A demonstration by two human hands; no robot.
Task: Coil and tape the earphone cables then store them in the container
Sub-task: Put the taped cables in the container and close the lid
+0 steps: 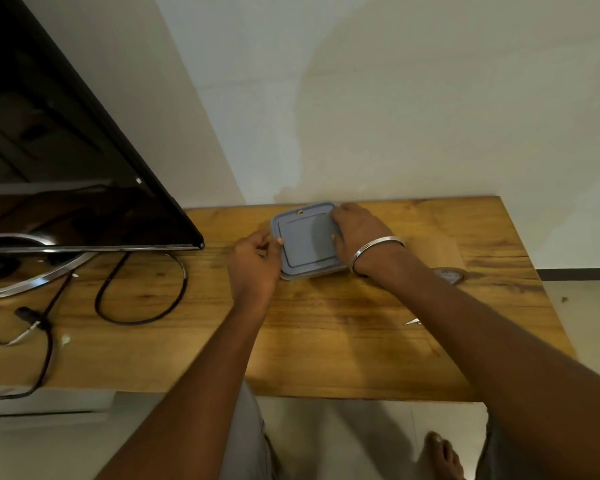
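Observation:
A square grey-blue container (305, 239) with its lid on sits at the back middle of the wooden table (326, 341), close to the wall. My left hand (255, 265) grips the container's left edge with curled fingers. My right hand (355, 233), with a metal bangle on the wrist, lies over the lid's right side, fingers bent down over that edge. No earphone cables are visible; the lid hides the inside of the container.
A black TV screen (66, 150) on a chrome stand (32, 278) fills the left. Its black cables (142, 299) loop over the table's left part. A small round object (449, 274) lies right of my right wrist, and a small shiny piece (413, 321) farther forward.

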